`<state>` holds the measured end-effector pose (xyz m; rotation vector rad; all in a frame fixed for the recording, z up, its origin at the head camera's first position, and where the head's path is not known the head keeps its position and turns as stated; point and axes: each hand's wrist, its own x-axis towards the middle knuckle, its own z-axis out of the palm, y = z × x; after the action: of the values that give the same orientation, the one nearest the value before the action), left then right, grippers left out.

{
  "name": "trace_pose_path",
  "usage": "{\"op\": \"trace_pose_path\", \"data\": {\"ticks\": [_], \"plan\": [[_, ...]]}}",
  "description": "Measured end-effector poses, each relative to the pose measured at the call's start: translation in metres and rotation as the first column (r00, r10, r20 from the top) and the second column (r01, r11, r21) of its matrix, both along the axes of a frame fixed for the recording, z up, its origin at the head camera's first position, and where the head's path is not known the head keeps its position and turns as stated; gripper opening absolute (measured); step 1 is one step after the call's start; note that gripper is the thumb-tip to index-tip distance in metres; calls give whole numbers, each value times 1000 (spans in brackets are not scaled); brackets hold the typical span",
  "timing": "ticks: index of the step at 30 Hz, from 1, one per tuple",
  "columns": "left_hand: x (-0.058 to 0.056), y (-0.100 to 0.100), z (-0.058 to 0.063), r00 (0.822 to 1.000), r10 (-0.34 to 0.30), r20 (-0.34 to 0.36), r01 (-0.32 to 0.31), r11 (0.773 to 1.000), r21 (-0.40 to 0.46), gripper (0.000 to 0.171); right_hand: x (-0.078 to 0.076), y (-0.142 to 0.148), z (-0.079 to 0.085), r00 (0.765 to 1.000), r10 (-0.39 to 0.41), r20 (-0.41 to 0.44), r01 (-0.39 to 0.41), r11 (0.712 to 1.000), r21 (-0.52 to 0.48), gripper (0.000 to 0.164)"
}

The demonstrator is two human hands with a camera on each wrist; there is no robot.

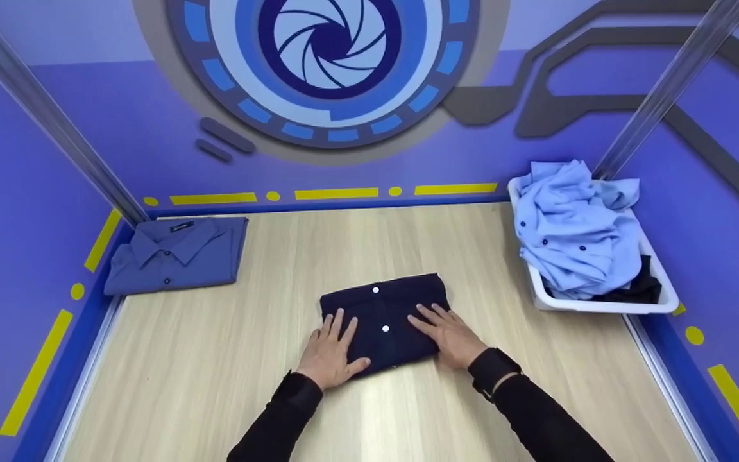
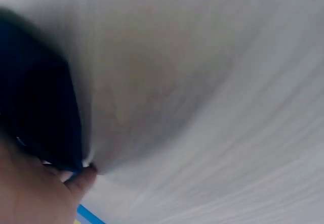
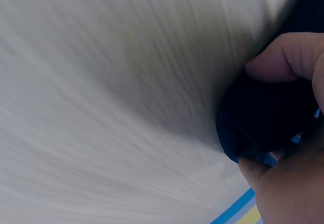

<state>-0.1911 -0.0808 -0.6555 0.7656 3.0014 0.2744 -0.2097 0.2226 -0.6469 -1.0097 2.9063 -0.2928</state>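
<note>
A dark navy shirt (image 1: 401, 314) with white buttons lies folded into a compact rectangle on the wooden table (image 1: 215, 372). My left hand (image 1: 331, 353) rests on its left side with fingers extended and spread, the thumb at the near edge. On the right side, my right hand (image 1: 450, 333) lies over the shirt, its fingers pointing inward across the cloth. In the left wrist view, a fingertip (image 2: 83, 181) touches the border of the dark cloth (image 2: 45, 92). The right wrist view has the thumb (image 3: 276, 62) against the dark cloth (image 3: 258, 113).
A folded blue-grey collared shirt (image 1: 177, 256) sits at the table's back left corner. At the back right stands a white basket (image 1: 607, 308), heaped with a crumpled light blue shirt (image 1: 575, 224) and some black cloth (image 1: 639, 285). Purple panels (image 1: 408, 173) enclose the back and sides.
</note>
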Motion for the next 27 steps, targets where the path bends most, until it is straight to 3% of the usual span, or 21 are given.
{"op": "trace_pose_path", "data": {"ticks": [5, 8, 12, 16, 19, 21, 22, 24, 27], "plan": [[18, 10, 13, 999, 32, 8, -30, 987, -157, 89, -9, 2, 3, 998, -40, -55, 39, 999, -19, 73], [34, 22, 20, 1000, 19, 6, -16, 950, -312, 94, -15, 3, 3, 983, -123, -134, 125, 992, 7, 60], [57, 42, 31, 999, -16, 29, 28, 881, -473, 101, -23, 1, 0, 933, -282, -226, 294, 955, 24, 52], [76, 60, 44, 996, -28, 84, 69, 844, -533, 99, -25, -3, -1, 875, -417, -245, 428, 904, -11, 55], [83, 71, 53, 992, -50, 118, 107, 828, -550, 96, -25, -9, 2, 866, -464, -186, 461, 885, -60, 61], [84, 75, 56, 989, -79, 128, 137, 830, -541, 92, -24, -14, 4, 885, -445, -134, 437, 895, -87, 64], [83, 76, 57, 986, -98, 134, 154, 842, -517, 90, -23, -15, 5, 898, -426, -107, 416, 903, -104, 64], [78, 76, 57, 977, -140, 163, 198, 878, -435, 81, -20, -16, 7, 930, -361, -62, 350, 926, -140, 59], [66, 70, 54, 961, -201, 191, 244, 940, -237, 60, -17, -16, 11, 962, -272, 3, 267, 943, -200, 50]]}}
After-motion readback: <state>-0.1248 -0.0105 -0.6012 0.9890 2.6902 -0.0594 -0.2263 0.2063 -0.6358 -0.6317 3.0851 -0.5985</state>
